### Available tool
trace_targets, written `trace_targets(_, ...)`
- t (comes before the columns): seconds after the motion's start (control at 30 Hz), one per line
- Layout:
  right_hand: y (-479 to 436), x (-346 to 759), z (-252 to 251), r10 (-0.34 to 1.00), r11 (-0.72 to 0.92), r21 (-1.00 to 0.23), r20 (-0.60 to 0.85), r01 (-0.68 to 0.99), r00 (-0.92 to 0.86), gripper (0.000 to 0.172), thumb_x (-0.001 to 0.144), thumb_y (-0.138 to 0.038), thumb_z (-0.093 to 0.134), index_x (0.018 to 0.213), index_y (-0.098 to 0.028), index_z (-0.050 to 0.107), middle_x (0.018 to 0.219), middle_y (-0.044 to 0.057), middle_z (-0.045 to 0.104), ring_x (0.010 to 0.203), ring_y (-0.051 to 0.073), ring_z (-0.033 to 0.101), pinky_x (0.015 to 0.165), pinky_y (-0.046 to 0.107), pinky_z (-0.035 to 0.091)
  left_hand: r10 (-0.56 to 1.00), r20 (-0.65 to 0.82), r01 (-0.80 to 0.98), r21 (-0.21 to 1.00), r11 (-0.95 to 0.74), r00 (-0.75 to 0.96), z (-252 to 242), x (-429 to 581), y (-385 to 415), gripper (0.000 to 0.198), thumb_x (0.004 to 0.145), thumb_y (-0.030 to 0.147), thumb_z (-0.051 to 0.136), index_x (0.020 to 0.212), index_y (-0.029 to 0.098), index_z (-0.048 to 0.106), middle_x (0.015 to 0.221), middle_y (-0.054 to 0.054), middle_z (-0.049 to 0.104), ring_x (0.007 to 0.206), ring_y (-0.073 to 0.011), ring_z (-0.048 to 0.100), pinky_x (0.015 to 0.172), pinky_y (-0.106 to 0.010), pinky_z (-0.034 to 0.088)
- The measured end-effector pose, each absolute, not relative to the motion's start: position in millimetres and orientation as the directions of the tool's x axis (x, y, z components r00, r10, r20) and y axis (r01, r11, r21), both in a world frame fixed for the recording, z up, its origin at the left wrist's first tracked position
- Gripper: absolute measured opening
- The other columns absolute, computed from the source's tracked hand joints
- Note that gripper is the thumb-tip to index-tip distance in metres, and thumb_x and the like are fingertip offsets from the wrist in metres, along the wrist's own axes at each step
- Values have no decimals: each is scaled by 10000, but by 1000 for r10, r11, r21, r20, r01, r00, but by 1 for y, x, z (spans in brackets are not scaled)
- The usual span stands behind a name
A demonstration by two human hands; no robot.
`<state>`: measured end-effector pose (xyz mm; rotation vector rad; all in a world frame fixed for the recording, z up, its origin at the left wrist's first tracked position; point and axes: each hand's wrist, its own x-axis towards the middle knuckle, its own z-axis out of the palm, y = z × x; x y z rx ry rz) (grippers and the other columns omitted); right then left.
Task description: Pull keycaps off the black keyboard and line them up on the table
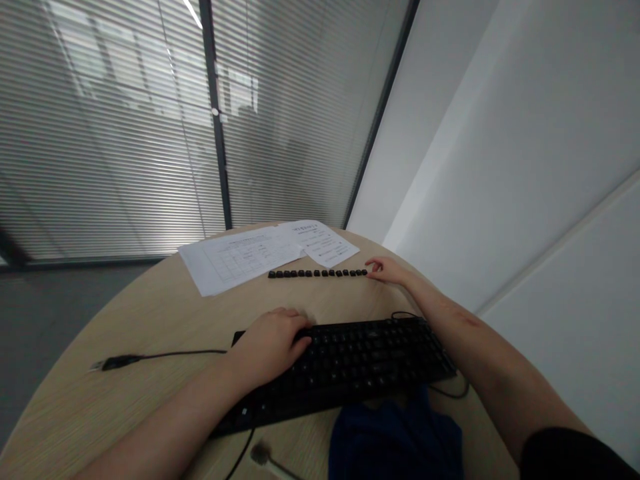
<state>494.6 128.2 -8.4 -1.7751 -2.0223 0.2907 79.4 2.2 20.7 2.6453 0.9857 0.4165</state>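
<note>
A black keyboard (370,357) lies on the round table. My left hand (277,340) is on its upper left part, with the fingers curled at the back edge and the thumb over the keys. Beyond the keyboard, several small black keycaps (317,273) stand in a straight row. At the right end of that row is my right hand (387,271), its thumb and a finger closed on the last keycap (365,272); the other fingers are lightly bent. The keys beneath my left hand are hidden.
Printed sheets (240,257) lie at the table's far side. A cable with a USB plug (117,362) stretches left from the keyboard. In front are a dark blue cloth (395,440) and a small brush (263,455). A white wall (550,133) rises at the right.
</note>
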Motion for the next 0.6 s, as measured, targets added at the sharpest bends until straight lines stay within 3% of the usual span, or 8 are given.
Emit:
trace_targets(0.1,110,497,1,965,149,-479,262,865,-21,254,876,-370,659,993,-164,751,790,48,733,663,164,623,675,286,498,666,154,587,356,-727,730,22,79,3,284,920,297,549,1113,215,742,1047,-82,749,993,-265,674,931,-419,510)
trace_targets(0.17,89,500,9,944,142,-515,329,846,42,406,982,-479,472,979,-165,730,868,76,738,713,173,637,722,307,511,670,133,597,352,-721,730,24,79,3,291,931,309,541,1117,210,742,1046,-87,748,991,-265,677,930,-415,512)
trace_targets(0.27,46,501,21,891,160,-572,435,805,133,644,1024,-609,228,936,-183,703,911,86,721,823,192,654,777,317,516,674,106,609,345,-715,731,27,80,3,306,941,326,529,1129,209,741,1061,-95,750,1009,-269,677,944,-418,509)
trace_targets(0.37,-2,491,29,795,196,-667,537,719,281,677,991,-699,276,779,-207,690,694,45,640,705,192,618,687,310,495,675,88,612,347,-710,733,29,81,4,323,944,332,521,1159,216,731,1099,-93,751,1050,-275,674,973,-424,499)
trace_targets(0.47,-36,471,30,802,152,-791,450,593,394,655,971,-733,301,770,-220,656,581,9,567,511,162,518,505,291,419,680,75,615,361,-701,730,30,82,5,331,947,342,511,1163,210,725,1134,-90,750,1067,-275,676,984,-420,498)
trace_targets(0.6,-53,449,24,889,199,-861,360,469,283,495,925,-691,497,807,-221,597,622,-4,604,558,152,587,546,273,475,672,79,602,377,-704,736,28,79,8,338,958,361,506,1172,211,719,1168,-85,746,1072,-268,681,995,-412,499)
